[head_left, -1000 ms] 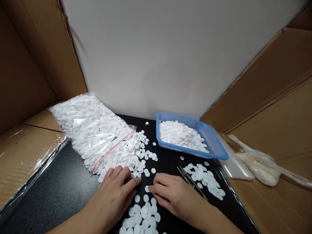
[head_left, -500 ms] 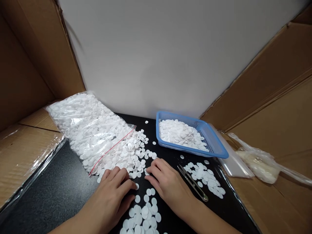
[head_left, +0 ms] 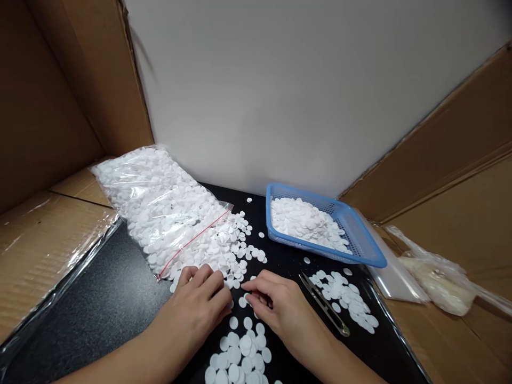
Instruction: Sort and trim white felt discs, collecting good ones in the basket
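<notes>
My left hand [head_left: 202, 298] is low over the black tabletop with its fingers curled and pressed together. It is at the front edge of a loose pile of white discs [head_left: 224, 240], and its fingertips are partly hidden. Across a narrow gap is my right hand [head_left: 280, 298], thumb and forefinger brought close in a pinch. Whether either hand has a disc between its fingers cannot be made out. A single white disc [head_left: 242, 302] lies by the right thumb tip. Nearer to me, between my forearms, spreads a group of white discs [head_left: 245, 346].
A clear zip bag [head_left: 160, 197] full of white discs lies at the left, its mouth at the loose pile. A blue basket [head_left: 374, 256] holds more. Thread snips [head_left: 326, 306] lie beside another disc group [head_left: 348, 296]. Plastic bags [head_left: 440, 282] rest on cardboard at right.
My left fingers have curled in closer. My right thumb and forefinger have drawn together. The whole view has shifted slightly, so everything sits farther right.
</notes>
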The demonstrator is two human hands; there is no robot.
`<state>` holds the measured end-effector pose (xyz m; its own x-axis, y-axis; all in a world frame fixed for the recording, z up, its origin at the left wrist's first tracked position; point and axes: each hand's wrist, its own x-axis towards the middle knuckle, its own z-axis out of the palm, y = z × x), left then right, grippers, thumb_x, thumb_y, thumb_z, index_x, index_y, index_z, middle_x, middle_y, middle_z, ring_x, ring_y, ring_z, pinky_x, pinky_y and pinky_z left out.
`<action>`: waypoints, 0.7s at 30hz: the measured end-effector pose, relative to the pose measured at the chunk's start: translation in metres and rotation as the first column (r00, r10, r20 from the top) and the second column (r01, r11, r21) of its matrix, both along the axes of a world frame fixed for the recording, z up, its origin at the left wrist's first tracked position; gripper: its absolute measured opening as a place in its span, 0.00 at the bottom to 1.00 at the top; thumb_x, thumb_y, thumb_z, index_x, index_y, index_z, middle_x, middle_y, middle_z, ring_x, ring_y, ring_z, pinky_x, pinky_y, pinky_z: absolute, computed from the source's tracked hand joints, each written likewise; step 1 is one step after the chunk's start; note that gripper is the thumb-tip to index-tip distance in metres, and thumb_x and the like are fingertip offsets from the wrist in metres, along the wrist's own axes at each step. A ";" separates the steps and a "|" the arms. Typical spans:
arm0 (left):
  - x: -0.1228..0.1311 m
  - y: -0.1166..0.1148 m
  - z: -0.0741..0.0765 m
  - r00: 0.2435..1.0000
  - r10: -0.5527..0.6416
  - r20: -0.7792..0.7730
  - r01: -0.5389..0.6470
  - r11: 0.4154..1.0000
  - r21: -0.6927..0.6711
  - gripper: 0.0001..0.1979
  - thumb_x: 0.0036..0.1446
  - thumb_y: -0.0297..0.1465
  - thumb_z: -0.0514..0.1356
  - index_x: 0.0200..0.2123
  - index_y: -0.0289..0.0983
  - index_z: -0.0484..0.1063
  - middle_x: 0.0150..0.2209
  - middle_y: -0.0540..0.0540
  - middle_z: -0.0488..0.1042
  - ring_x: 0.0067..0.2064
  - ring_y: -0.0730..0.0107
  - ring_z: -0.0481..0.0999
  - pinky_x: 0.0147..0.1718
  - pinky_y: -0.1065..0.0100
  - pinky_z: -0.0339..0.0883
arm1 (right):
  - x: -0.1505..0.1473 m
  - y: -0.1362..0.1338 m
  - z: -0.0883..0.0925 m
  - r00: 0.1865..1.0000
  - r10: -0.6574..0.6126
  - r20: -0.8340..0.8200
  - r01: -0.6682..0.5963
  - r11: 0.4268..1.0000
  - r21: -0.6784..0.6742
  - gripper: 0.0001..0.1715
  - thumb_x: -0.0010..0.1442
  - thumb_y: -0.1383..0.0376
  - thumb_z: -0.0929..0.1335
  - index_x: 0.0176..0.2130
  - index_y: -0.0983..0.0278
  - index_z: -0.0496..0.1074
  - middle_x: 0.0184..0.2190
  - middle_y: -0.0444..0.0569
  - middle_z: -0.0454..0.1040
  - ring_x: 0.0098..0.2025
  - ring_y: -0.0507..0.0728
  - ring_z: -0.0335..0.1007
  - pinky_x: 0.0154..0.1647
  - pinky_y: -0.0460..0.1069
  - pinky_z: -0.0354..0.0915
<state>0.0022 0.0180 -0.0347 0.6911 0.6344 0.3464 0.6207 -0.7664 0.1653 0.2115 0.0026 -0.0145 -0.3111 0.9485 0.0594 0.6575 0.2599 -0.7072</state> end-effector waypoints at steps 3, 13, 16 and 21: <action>0.001 -0.002 0.003 0.998 -0.061 -0.033 0.062 0.997 0.053 0.11 0.68 0.22 0.53 0.32 0.38 0.68 0.32 0.48 0.69 0.38 0.60 0.64 0.40 0.58 0.52 | 0.006 0.000 -0.001 1.000 -0.029 -0.003 0.029 1.000 0.004 0.13 0.58 0.78 0.66 0.38 0.62 0.75 0.29 0.43 0.71 0.28 0.52 0.70 0.28 0.45 0.66; 0.006 0.001 0.003 0.991 0.041 0.126 -0.042 0.999 0.003 0.11 0.64 0.22 0.53 0.30 0.40 0.68 0.30 0.50 0.71 0.37 0.63 0.65 0.39 0.59 0.53 | 0.021 -0.005 0.005 0.993 -0.108 -0.046 0.106 0.994 -0.041 0.10 0.60 0.74 0.66 0.31 0.61 0.73 0.28 0.43 0.72 0.28 0.53 0.68 0.27 0.46 0.64; 0.009 0.001 0.002 0.977 0.082 0.195 -0.057 0.990 -0.133 0.09 0.58 0.22 0.56 0.30 0.41 0.70 0.31 0.50 0.71 0.37 0.62 0.66 0.38 0.59 0.52 | 0.023 -0.004 0.001 0.989 -0.123 -0.086 0.118 0.991 -0.059 0.09 0.60 0.74 0.67 0.34 0.61 0.74 0.28 0.43 0.74 0.27 0.53 0.68 0.27 0.46 0.65; 0.007 0.003 0.000 0.978 0.118 0.174 -0.087 0.981 -0.173 0.09 0.58 0.21 0.57 0.31 0.41 0.72 0.33 0.49 0.72 0.40 0.61 0.66 0.40 0.58 0.52 | 0.027 -0.005 -0.006 0.999 0.042 0.008 -0.042 0.974 0.223 0.12 0.63 0.76 0.64 0.42 0.62 0.72 0.33 0.47 0.75 0.35 0.56 0.72 0.36 0.50 0.67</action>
<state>0.0096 0.0211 -0.0350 0.5540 0.7572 0.3459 0.6423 -0.6532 0.4010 0.2382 -0.0027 -0.0200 -0.3508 0.8977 0.2666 0.6446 0.4380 -0.6266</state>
